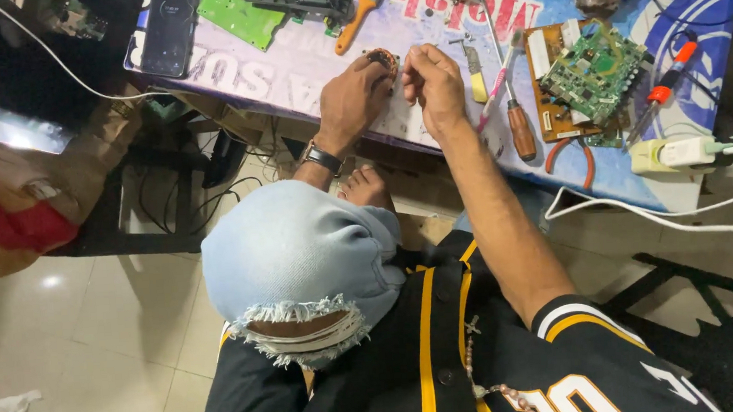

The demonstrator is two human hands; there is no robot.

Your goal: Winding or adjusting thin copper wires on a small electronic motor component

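Okay, quick pass from my remote seat. My left hand [351,101] is curled over a small round brown part [383,59], fingers closed on its near edge, holding it against the table [303,67] near the front edge. My right hand [432,83] sits just beside it, fingertips bunched in a pinch at the part's right side; I cannot tell whether anything tiny is between them. The part looks like a little disc-shaped electronic piece, mostly hidden by my fingers.

Handling guess: light, rigid, probably fragile at any exposed contacts, so I'd hold it by the rim, not the face. Being round, it has no clear long axis; its flat face seems to tilt up toward the camera, though I can't be sure.

Around it: a wooden-handled screwdriver [517,116] and a toothbrush [500,78] just right of my right hand, a green circuit board [593,70] farther right, an orange-handled brush [361,8] and a dark phone [168,30] farther back.
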